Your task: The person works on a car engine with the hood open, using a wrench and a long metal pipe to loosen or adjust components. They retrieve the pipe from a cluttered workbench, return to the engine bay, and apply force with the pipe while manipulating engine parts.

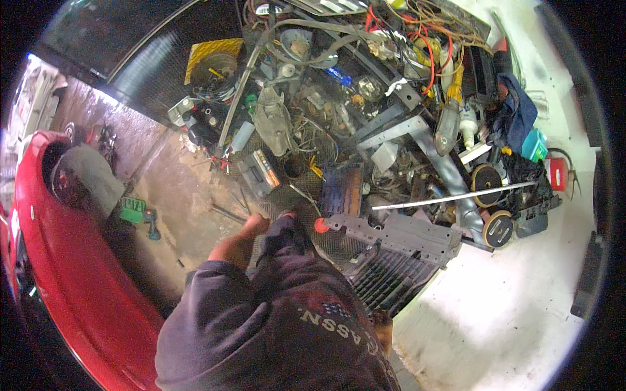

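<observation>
My left hand (255, 225) has curled fingers, close to the end of a dark rod (225, 212); what it grips, if anything, is unclear. My right hand (287, 215) is mostly hidden behind my dark sleeve, with a little skin showing. Near it are a thin metal rod (302, 195), a grey flanged plastic panel (404, 231) and a red round piece (321, 225). A black-and-orange case (259, 173) lies just beyond my hands, beside a dark ribbed tray (340, 189).
A red car panel (78, 287) runs along the left. A green-and-teal tool (134, 212) lies on the concrete floor (166, 247). Piled cables (437, 52), metal brackets (414, 130), a long pale bar (450, 194) and round discs (497, 228) crowd the bench, beside a white wall (541, 85).
</observation>
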Demonstrator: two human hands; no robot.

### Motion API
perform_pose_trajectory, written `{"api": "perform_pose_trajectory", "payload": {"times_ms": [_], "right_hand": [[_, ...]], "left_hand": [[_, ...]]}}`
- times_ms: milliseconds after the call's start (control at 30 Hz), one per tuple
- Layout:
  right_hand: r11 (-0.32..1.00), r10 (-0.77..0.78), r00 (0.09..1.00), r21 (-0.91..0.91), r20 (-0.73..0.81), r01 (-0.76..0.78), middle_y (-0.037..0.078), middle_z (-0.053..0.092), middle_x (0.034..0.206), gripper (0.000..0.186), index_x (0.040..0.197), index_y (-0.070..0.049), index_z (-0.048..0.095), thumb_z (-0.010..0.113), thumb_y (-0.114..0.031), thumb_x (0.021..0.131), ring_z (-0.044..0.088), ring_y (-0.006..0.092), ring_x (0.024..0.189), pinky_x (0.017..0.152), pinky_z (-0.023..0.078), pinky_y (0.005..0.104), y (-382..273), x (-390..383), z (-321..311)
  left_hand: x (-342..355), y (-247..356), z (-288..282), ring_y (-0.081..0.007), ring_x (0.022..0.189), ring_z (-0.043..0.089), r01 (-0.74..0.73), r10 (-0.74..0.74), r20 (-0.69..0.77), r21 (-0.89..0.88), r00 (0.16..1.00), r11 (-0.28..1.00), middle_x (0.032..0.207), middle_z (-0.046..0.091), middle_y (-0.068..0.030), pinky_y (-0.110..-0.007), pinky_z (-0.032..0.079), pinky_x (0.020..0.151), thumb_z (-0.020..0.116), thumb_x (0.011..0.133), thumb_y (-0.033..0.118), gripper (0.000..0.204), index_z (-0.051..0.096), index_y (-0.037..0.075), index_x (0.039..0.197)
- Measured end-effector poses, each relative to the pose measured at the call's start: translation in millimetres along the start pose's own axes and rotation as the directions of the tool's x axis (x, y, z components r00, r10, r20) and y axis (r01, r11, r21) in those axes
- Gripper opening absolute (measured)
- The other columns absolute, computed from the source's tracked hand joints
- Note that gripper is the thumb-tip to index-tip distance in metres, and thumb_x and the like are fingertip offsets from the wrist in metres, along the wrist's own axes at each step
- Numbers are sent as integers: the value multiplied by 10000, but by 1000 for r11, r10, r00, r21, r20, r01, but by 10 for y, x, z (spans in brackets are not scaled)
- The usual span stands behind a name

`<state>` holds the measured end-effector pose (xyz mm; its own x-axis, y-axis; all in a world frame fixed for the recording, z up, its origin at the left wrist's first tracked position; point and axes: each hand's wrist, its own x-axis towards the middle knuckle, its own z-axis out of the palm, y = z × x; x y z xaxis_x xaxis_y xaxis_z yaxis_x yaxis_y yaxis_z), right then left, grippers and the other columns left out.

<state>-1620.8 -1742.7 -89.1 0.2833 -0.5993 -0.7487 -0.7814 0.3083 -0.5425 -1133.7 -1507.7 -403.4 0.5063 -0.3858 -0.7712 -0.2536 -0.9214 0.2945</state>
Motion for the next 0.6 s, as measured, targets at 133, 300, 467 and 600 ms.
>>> {"api": "perform_pose_trajectory", "payload": {"times_ms": [133, 300, 467, 600], "right_hand": [[998, -34, 999, 59, -38, 36, 97, 717, 948, 250, 1034, 13, 691, 738, -112, 823, 658, 184, 806, 687, 539, 330, -19, -107, -104], [986, -162, 987, -36, 6, 162, 114, 711, 954, 214, 1039, 12, 685, 624, -74, 852, 677, 227, 801, 698, 546, 356, 635, -211, -238], [853, -417, 902, -295, 108, 430, 66, 676, 829, 180, 984, 15, 663, 682, -78, 832, 628, 152, 727, 643, 517, 306, 1464, -93, -207], [771, -501, 827, -301, 256, 561, 62, 673, 813, 153, 1005, 11, 662, 625, -87, 894, 634, 154, 705, 626, 517, 303, 1672, 117, -1]], "left_hand": [[78, 463, 762, -365, 836, 697, -442, 408, -175, -255, 896, 860, 922, 710, -193, -472, 545, 717, 607, 863, 443, 432, 721, 29, 914], [-545, 627, 782, -363, 976, 684, -221, 197, -104, -355, 975, 908, 1028, 706, -216, -424, 541, 820, 640, 844, 451, 503, 695, 18, 1093], [-1431, -63, 631, -389, 935, 685, -16, -41, -156, -347, 987, 938, 967, 705, -241, -448, 532, 802, 611, 864, 495, 518, 727, -3, 948], [-1963, -980, 1298, -383, 957, 682, 223, -268, -3, -547, 963, 807, 994, 697, -253, -444, 526, 809, 630, 853, 471, 493, 728, -2, 947]]}}
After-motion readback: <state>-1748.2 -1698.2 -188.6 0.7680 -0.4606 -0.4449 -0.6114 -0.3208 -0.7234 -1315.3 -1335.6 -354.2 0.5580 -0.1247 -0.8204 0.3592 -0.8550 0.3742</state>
